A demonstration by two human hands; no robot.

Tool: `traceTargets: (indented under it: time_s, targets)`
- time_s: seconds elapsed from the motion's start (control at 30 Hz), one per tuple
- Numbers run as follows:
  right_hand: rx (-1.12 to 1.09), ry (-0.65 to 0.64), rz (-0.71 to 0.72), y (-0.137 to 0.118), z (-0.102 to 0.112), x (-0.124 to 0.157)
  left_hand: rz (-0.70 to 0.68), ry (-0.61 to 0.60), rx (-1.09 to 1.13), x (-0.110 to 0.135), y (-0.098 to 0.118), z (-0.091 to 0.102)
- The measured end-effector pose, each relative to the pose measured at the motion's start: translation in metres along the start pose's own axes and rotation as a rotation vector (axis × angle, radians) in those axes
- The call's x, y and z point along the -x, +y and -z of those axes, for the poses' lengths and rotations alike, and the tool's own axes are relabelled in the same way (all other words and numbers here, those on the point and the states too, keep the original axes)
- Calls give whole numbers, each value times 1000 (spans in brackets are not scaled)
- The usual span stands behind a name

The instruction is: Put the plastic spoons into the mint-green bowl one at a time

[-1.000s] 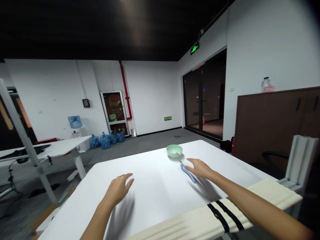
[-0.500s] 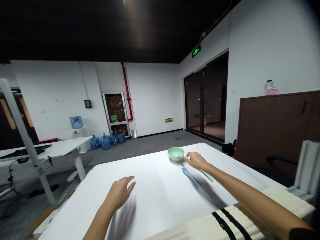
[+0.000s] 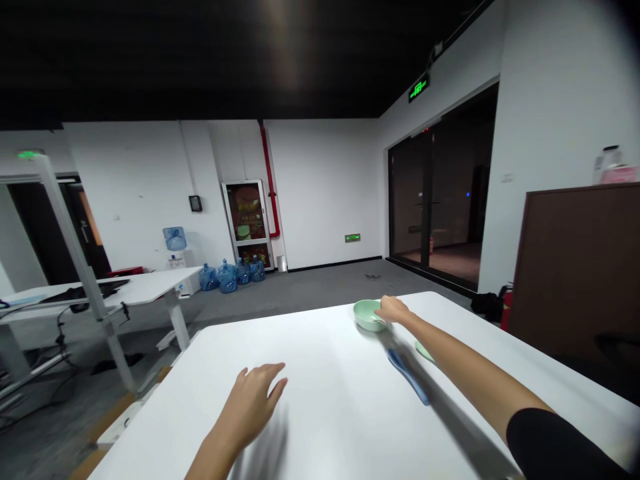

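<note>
Right hand (image 3: 393, 310) out at 1 o'clock, fingers curled down at rim of green bowl (image 3: 366, 315), touching it. Pale handle (image 3: 381, 321) inside bowl, right under fingertips; grip on it cannot be told. Left hand (image 3: 250, 403) open, palm down, fingers spread, holding nothing, over white table (image 3: 320, 347). Blue spoon (image 3: 407, 375) flat on table, 5 o'clock from bowl. Green piece (image 3: 424, 351) just beside spoon, 4 o'clock from bowl, partly behind right forearm (image 3: 465, 370). Water jugs (image 3: 227, 277) on floor, 11 o'clock, well apart.

Bowl (image 3: 367, 317) pale mint green — spoon (image 3: 407, 375) mid blue — tabletop (image 3: 320, 347) white — sleeve (image 3: 555, 443) plain black
</note>
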State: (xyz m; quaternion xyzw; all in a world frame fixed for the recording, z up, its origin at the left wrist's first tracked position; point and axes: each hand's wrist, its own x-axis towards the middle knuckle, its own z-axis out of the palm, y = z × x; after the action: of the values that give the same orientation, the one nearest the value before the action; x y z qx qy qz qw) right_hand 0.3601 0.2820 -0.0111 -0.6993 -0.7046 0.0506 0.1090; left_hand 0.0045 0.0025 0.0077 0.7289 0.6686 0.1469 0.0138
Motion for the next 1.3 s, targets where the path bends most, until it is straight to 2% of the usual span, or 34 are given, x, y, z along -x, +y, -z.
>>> traceTargets:
  time_s: [0.17, 0.27, 0.43, 0.63, 0.73, 0.83, 0.93, 1.03, 1.2, 1.3]
  targets:
    - [-25, -86, -17, 5, -25, -24, 19, -9, 10, -2, -1, 0]
    - [-83, -92, -33, 6, -37, -31, 24, -3, 11, -3, -1, -1]
    - [-93, -51, -17, 3, -37, -28, 24, -4, 13, -5, -3, -2]
    - [-64, -34, 19, -2, 5, 12, 6, -8, 24, -4, -2, 0]
    - [-109, -100, 67, 1, 24, 43, -3, -3, 23, -2, -2, 2]
    - [-194, -170, 85, 6, 32, 72, -16, -5, 8, 0, -1, 2]
    - [-279, -251, 87, 8, 28, 97, -14, -11, -13, 2, 0, 3]
    - [-292, -339, 91, 9, 16, 115, -19, -8, -29, 6, 0, 5]
    - [-252, -402, 99, 11, -13, 131, -19, -4, -35, 9, -1, 6]
    - [-209, -420, 82, 12, -23, 136, -28, 2, -25, 9, -2, 4]
